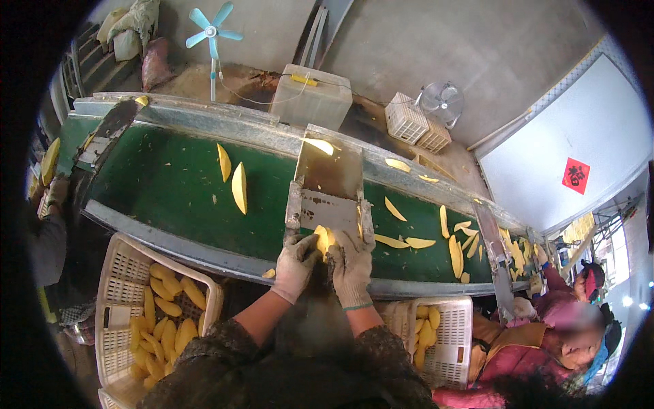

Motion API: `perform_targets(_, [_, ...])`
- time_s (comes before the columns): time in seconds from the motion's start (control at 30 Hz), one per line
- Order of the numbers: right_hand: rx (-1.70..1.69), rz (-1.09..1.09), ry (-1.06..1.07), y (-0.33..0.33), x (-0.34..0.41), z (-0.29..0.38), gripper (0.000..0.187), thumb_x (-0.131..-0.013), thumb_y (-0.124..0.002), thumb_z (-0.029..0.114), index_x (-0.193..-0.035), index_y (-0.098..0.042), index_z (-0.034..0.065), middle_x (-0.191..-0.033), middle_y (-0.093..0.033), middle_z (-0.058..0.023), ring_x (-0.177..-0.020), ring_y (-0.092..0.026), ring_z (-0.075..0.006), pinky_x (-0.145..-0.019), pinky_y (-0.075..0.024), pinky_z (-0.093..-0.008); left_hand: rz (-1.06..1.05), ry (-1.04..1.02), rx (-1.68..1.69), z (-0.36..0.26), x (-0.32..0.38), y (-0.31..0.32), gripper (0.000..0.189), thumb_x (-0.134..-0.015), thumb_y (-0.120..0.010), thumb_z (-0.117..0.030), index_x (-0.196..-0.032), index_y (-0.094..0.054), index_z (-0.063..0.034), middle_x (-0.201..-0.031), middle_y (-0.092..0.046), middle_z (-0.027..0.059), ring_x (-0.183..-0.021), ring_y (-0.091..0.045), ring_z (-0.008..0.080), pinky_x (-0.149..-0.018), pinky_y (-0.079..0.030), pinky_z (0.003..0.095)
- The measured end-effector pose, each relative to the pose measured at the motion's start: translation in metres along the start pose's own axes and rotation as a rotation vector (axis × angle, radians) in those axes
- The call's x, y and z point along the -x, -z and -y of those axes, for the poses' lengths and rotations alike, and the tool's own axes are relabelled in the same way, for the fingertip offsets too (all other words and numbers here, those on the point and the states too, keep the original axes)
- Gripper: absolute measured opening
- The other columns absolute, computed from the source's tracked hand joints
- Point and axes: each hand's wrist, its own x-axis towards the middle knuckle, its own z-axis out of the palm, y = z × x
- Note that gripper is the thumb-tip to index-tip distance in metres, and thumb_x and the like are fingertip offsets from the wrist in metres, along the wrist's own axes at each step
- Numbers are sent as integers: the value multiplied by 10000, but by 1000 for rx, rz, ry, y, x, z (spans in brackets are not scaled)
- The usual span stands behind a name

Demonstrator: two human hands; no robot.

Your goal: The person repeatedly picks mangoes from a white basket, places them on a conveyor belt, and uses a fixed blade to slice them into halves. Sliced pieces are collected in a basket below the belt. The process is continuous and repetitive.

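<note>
Both my hands wear pale knitted gloves and meet at the near end of a slicing board [329,207] with a metal plate, laid across a green conveyor belt [153,189]. Between them is a piece of yellow, peeled root or fruit [325,240]. My left hand [296,263] grips its left side, and my right hand [351,263] holds its right side. The fingers partly hide the piece. A pale slice [319,145] lies at the board's far end. More slices, among them a long one [239,188], rest on the belt to both sides.
A white plastic crate [110,276] of peeled yellow pieces stands at the lower left, another crate [460,337] at the right. Co-workers are at the right [552,327] and far left [48,240]. Similar boards [493,245] cross the belt. Beyond it stand a blue fan [210,31] and a grey box [311,97].
</note>
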Motion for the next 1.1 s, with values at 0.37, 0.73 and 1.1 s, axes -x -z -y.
perform_targets(0.37, [405, 135, 76, -134, -150, -87, 372, -1067, -582, 373, -1300, -701, 108, -1287, -714, -166, -1219, -669, -378, -1022, -543, -495, -595, -127, 183, 55, 64, 199, 320, -962, -685, 60, -1269, -722, -23, -1337, -666, 128, -1174, -672, 267, -1012, -547, 367])
perform_targets(0.73, [-434, 280, -59, -114, -160, -18, 572, -1090, -620, 338, -1540, -576, -14, -1485, -631, -140, -1378, -583, -282, -1188, -415, -396, -355, 1156, -757, 368, 91, 294, 974, -998, -742, -373, -1743, -158, -141, -1611, -462, 237, -1374, -608, 390, -1018, -575, 507])
perform_targets(1.1, [-603, 392, -84, 23, 14, 52, 587, -1048, -664, 432, -1467, -655, 21, -1520, -630, -188, -1434, -561, -375, -1263, -367, -493, -520, 282, 996, 121, 136, 284, 766, -807, -571, 28, -1569, -497, 26, -1288, -670, 144, -1187, -689, 266, -996, -598, 397])
